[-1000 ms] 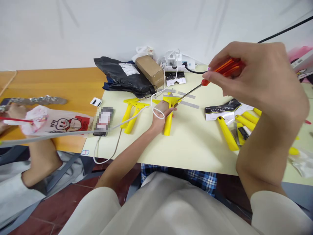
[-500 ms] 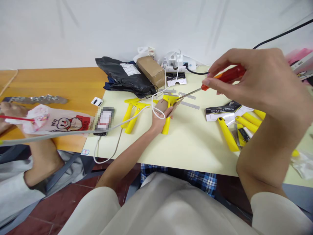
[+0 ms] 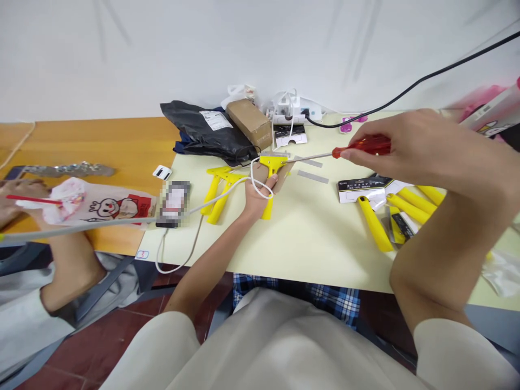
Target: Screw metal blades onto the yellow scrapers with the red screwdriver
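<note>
My left hand (image 3: pixel 258 197) is closed around a yellow scraper (image 3: pixel 273 162), its head pointing away from me and its handle hanging below my fingers. A brown piece, perhaps cardboard, shows beside the scraper in the same grip. My right hand (image 3: pixel 422 154) grips the red handle of a screwdriver (image 3: pixel 368 146), whose shaft runs leftward to the scraper's head. The exact contact at the tip is too small to make out. Two more yellow scrapers (image 3: pixel 222 197) lie left of my left hand. Flat grey blades (image 3: pixel 312 176) rest just behind, on the pale table.
A white cable (image 3: pixel 227 190) loops across my left hand. Behind are a black parcel bag (image 3: pixel 211 132), a brown box (image 3: pixel 249 123) and a power strip (image 3: pixel 311 111). Several yellow handles (image 3: pixel 376 225) lie at right, a phone (image 3: pixel 174 205) at left. Another person's arm (image 3: pixel 75 260) rests far left.
The scraper and my left hand have shifted slightly left. My right hand has come lower and to the left, and the screwdriver now lies closer to level.
</note>
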